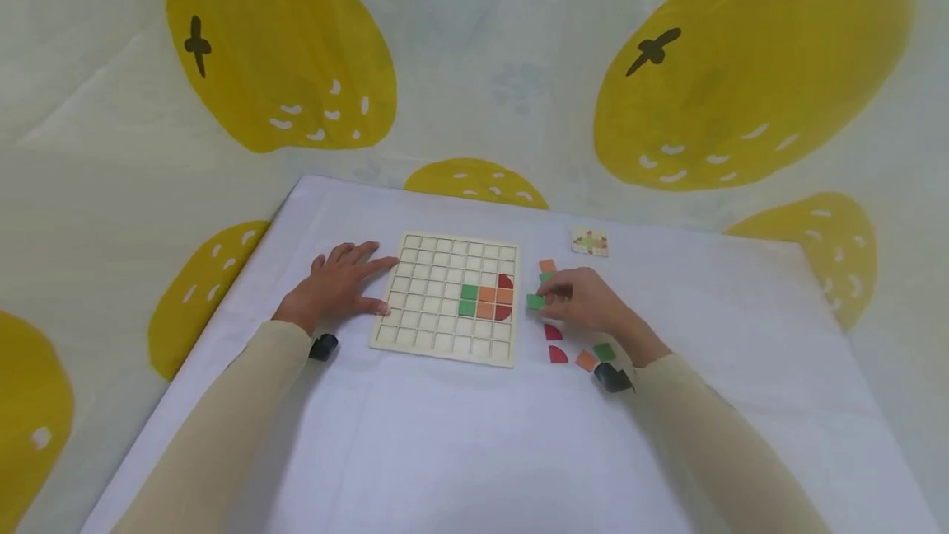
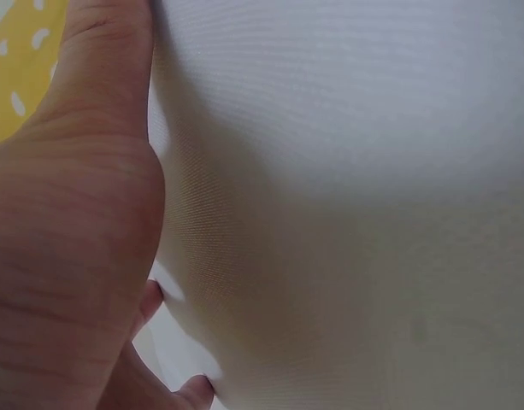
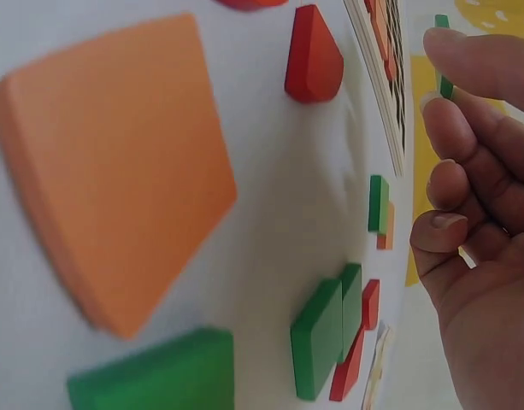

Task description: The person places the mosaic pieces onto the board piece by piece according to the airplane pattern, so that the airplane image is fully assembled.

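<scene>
A pale wooden grid board lies on the white cloth. Green square tiles, orange square tiles and red quarter-round tiles sit in cells on its right side. My left hand has its fingers spread, with forefinger and thumb touching the board's left edge. Just off the board's right edge, my right hand pinches a green square tile between thumb and forefinger. The right wrist view shows that tile edge-on, lifted off the cloth. Only the left palm and some fingers show in the left wrist view.
Loose tiles lie right of the board: an orange tile at the back, red quarter-rounds nearer, then an orange tile and a green tile by the right wrist. A small patterned card lies behind them.
</scene>
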The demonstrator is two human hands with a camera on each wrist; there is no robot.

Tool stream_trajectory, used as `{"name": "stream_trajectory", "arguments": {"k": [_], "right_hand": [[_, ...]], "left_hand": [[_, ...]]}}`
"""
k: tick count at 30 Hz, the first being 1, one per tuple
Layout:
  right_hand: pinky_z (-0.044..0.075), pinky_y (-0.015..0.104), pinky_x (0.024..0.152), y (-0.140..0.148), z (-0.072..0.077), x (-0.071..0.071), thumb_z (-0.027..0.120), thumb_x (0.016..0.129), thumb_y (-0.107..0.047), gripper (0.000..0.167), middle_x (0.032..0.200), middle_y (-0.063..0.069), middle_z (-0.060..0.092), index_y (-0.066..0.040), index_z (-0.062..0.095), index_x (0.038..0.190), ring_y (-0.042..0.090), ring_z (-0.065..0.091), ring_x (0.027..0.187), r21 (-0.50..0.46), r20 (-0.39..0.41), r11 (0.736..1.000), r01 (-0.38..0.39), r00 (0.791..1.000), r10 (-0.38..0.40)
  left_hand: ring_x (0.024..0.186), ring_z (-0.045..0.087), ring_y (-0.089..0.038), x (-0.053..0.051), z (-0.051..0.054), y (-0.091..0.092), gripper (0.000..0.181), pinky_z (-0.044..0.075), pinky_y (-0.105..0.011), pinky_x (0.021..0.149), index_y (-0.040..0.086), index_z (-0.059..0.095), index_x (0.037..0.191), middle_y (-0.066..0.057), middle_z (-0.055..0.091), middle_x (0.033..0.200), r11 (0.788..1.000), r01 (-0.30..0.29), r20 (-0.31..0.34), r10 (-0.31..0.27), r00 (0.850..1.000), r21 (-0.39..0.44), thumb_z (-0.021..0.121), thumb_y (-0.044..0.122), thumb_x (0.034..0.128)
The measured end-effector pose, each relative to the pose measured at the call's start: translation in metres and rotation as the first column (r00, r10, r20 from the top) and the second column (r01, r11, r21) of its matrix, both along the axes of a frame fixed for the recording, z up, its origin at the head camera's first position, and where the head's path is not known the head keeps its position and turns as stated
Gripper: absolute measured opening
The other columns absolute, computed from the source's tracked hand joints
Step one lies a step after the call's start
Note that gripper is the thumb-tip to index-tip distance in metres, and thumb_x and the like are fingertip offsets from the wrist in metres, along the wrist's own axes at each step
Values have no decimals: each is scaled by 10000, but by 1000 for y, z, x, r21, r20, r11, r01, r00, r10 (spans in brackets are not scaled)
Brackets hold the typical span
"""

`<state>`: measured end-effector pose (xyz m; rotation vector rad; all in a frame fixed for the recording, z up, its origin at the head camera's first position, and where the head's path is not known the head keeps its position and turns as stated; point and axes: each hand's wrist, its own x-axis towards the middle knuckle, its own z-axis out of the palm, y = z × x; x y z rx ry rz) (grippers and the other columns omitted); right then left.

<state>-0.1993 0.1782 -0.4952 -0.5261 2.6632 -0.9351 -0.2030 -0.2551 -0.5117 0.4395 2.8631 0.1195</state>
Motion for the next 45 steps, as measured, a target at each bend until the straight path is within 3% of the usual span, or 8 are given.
{"name": "stream_trajectory", "arguments": {"k": [13, 25, 30, 36, 40, 45], "right_hand": [[507, 286, 738, -26, -8, -1, 857, 868, -284, 238, 879, 9, 672, -185, 801, 1077, 206, 577, 871, -66, 48, 998, 8, 999, -5], [482, 275, 710, -51, -8, -3, 851, 877, -264, 236, 835, 1, 652, -151, 795, 1077, 188, 567, 837, -55, -4, 998, -33, 999, 32], [468, 273, 707, -60, -7, -4, 859, 865, -244, 243, 822, 8, 626, -135, 792, 1072, 188, 560, 823, -61, -9, 998, -32, 999, 32], [487, 282, 726, -71, -8, -5, 837, 878, -201, 244, 840, 18, 641, -121, 790, 1103, 196, 574, 836, -97, 12, 995, -18, 1000, 19], [504, 284, 765, -78, -9, -3, 846, 871, -212, 277, 883, 12, 672, -120, 792, 1127, 195, 591, 872, -108, 46, 994, 17, 999, -12], [520, 287, 761, -84, -8, -1, 856, 860, -217, 284, 882, 15, 683, -112, 791, 1115, 197, 604, 860, -114, 33, 993, 9, 999, -5]], "left_hand": [[1572, 204, -463, 1, 2, 0, 939, 241, -790, 1174, 458, 291, 1625, -74, 202, 1753, 1000, 7, 1, -7, 1000, 2, 700, 733, 826], [1564, 238, -444, 0, -1, 1, 948, 277, -775, 1165, 469, 312, 1614, -58, 229, 1746, 1000, -4, -16, 4, 1000, 9, 718, 738, 801], [1559, 243, -449, 0, 2, 2, 943, 282, -776, 1161, 463, 310, 1617, -67, 231, 1745, 1000, 0, -24, 0, 1000, 1, 712, 734, 808], [1567, 215, -469, 0, 7, 2, 940, 245, -792, 1172, 446, 306, 1624, -81, 218, 1750, 1000, -7, -3, 7, 1000, -5, 723, 708, 823], [1577, 196, -481, 1, 8, 3, 936, 224, -802, 1177, 443, 298, 1628, -83, 208, 1755, 1000, -8, 13, 8, 1000, -2, 725, 693, 834], [1578, 201, -485, 1, 6, 4, 940, 228, -802, 1176, 450, 299, 1625, -78, 211, 1755, 1000, -8, 14, 8, 1000, 1, 720, 707, 825]]}}
